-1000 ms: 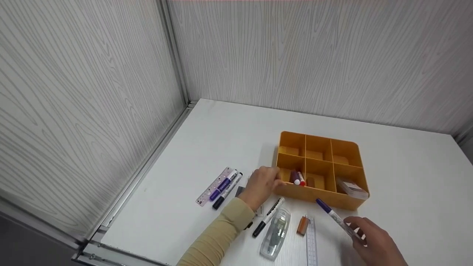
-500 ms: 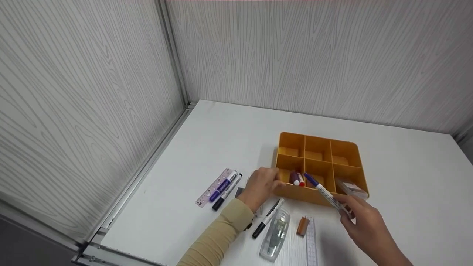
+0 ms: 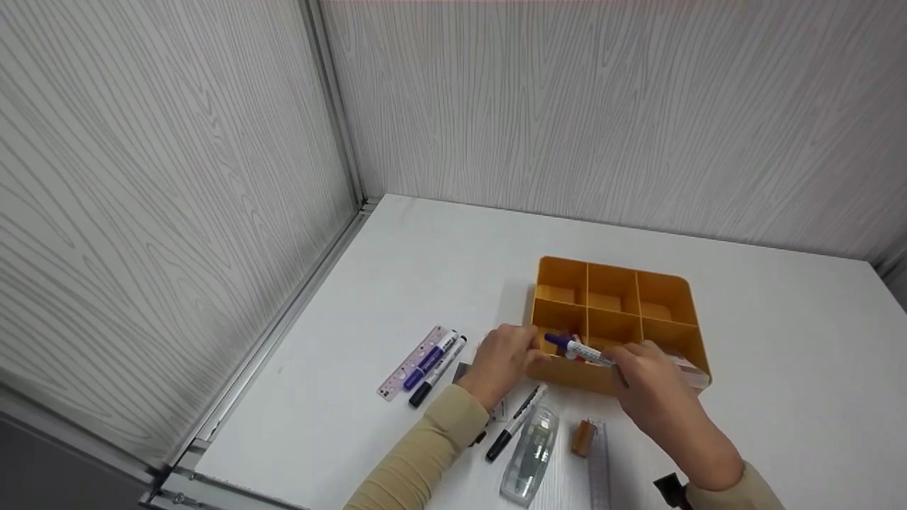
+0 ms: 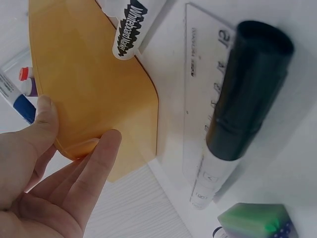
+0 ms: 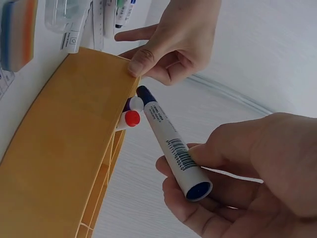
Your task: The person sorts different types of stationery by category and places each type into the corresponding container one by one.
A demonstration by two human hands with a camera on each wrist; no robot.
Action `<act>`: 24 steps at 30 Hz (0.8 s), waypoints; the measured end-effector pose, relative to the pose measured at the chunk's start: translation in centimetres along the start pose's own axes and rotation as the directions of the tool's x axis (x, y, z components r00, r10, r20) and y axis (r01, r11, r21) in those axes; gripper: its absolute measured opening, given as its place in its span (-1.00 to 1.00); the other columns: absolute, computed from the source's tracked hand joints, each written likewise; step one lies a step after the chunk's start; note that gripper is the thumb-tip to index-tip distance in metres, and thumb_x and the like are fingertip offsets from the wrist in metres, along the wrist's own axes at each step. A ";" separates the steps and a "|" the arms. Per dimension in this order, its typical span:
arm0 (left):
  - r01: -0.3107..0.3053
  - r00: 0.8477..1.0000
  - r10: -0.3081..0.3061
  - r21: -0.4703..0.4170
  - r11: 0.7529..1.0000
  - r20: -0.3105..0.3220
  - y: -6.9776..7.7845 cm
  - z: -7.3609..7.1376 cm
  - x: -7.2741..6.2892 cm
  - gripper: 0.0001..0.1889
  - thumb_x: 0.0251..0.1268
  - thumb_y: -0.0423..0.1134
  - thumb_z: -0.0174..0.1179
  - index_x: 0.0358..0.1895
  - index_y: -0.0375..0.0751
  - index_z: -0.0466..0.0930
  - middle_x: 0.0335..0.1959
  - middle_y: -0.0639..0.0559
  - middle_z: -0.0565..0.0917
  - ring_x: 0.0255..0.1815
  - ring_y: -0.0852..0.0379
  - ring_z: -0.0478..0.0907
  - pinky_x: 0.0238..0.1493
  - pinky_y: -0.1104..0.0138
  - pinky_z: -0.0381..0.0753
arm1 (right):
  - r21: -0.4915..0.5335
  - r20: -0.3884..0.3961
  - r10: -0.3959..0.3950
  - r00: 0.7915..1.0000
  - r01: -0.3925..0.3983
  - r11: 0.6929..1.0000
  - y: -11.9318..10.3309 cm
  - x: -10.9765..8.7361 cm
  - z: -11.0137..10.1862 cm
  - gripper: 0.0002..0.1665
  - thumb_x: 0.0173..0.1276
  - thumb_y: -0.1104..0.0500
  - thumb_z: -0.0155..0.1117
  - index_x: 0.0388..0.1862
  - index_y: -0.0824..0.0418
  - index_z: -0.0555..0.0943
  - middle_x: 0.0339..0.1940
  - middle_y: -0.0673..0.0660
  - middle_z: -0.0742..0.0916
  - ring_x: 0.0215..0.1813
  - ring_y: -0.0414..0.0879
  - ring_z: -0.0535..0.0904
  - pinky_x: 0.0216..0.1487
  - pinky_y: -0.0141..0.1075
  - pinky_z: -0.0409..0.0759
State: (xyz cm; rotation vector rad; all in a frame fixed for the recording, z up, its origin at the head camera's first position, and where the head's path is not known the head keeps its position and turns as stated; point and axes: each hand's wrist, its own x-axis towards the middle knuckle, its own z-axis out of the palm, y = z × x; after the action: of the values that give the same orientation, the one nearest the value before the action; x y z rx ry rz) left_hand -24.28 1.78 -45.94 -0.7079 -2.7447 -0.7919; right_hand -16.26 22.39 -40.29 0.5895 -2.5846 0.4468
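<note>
Stowing, apparently, my right grip (image 3: pixel 652 379) pinches a marker (image 3: pixel 579 350) over the tray (image 3: pixel 581 375) my left grip (image 3: pixel 503 358) pinches; lowering likely needed.

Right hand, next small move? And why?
Probably lower the blue-capped marker into the organizer's near-left compartment: the right hand holds it with its cap over that compartment, a red-ended marker lies there, and the left hand grips the rim alongside.
</note>
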 end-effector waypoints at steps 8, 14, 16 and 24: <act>-0.088 0.993 0.091 0.047 0.995 -0.070 -0.1 0.1 -0.1 -0.77 0.14 -0.04 0.34 -0.40 -0.12 0.62 -0.47 0.08 0.71 -0.40 0.17 0.65 -0.37 0.41 0.55 | -0.067 -0.054 -0.102 0.993 0.099 0.993 -1.0 1.2 0.6 -0.75 0.08 0.57 0.27 -0.36 0.29 0.67 -0.47 0.10 0.72 -0.37 -0.06 0.47 -0.34 -0.24 0.53; -0.004 1.000 0.004 0.006 1.000 0.010 0.0 0.0 0.1 -0.79 0.20 -0.06 0.32 -0.36 -0.13 0.62 -0.43 0.08 0.71 -0.42 0.26 0.58 -0.40 0.49 0.50 | -0.074 -0.053 -0.141 0.989 0.137 0.988 -1.7 1.9 1.7 -0.76 0.10 0.47 0.45 -0.24 0.28 0.70 -0.43 0.10 0.71 -0.38 -0.06 0.49 -0.36 -0.29 0.56; 0.019 0.999 -0.019 -0.005 1.000 0.028 -0.1 0.0 0.1 -0.79 0.21 -0.06 0.31 -0.36 -0.13 0.62 -0.42 0.08 0.71 -0.42 0.28 0.56 -0.39 0.51 0.49 | -0.047 -0.047 -0.160 0.986 0.158 0.986 -1.9 2.1 2.1 -0.74 0.09 0.45 0.48 -0.23 0.26 0.70 -0.39 0.10 0.71 -0.36 -0.08 0.50 -0.34 -0.31 0.57; 0.006 1.000 -0.007 0.028 1.000 0.024 -0.2 0.1 0.0 -0.84 0.24 -0.11 0.32 -0.33 -0.12 0.64 -0.40 0.09 0.72 -0.40 0.26 0.62 -0.43 0.53 0.49 | 0.090 0.001 -0.214 0.977 0.213 0.973 -2.3 2.8 3.7 -0.77 0.02 0.45 0.52 -0.35 0.28 0.68 -0.28 0.12 0.71 -0.24 -0.06 0.58 -0.26 -0.27 0.66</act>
State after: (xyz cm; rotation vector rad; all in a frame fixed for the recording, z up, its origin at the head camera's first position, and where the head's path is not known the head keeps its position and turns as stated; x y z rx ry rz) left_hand -24.34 1.65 -46.09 -0.7087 -2.7752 -0.7503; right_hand -18.72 18.08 -41.57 0.8934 -2.4854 0.4894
